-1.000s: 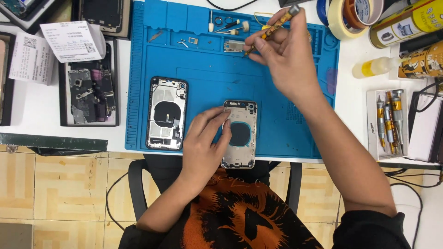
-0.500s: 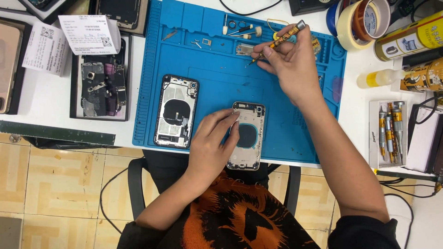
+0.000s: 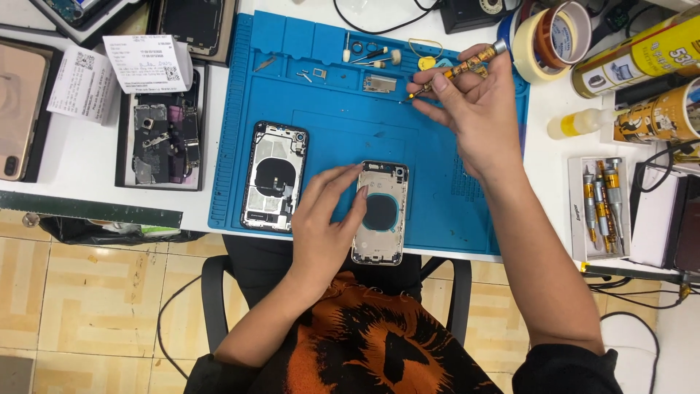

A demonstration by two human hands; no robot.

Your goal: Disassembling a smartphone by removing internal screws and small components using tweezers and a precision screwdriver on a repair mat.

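A white worktable (image 3: pixel 80 157) seen from above carries a large blue work mat (image 3: pixel 445 211) that fills the middle of the view. On the mat's near half lie two opened phone shells side by side: a dark one (image 3: pixel 273 177) to the left with its inner parts showing, and a pale gold one (image 3: pixel 380 212) to its right with a round dark patch in its middle. The person's left hand (image 3: pixel 324 226) rests flat on the left edge of the gold shell, fingers spread loosely and holding it down against the mat. The right hand (image 3: pixel 477 117) is raised over the far part of the mat, fingers pinched narrow around a thin yellow screwdriver (image 3: pixel 456 71) whose tip points down and left toward a small silver metal plate (image 3: pixel 380 84). Just beside that plate lie tiny loose screws and bits. At the far right stand a roll of tape (image 3: pixel 550 36) and a tray of screwdrivers (image 3: pixel 599 208).
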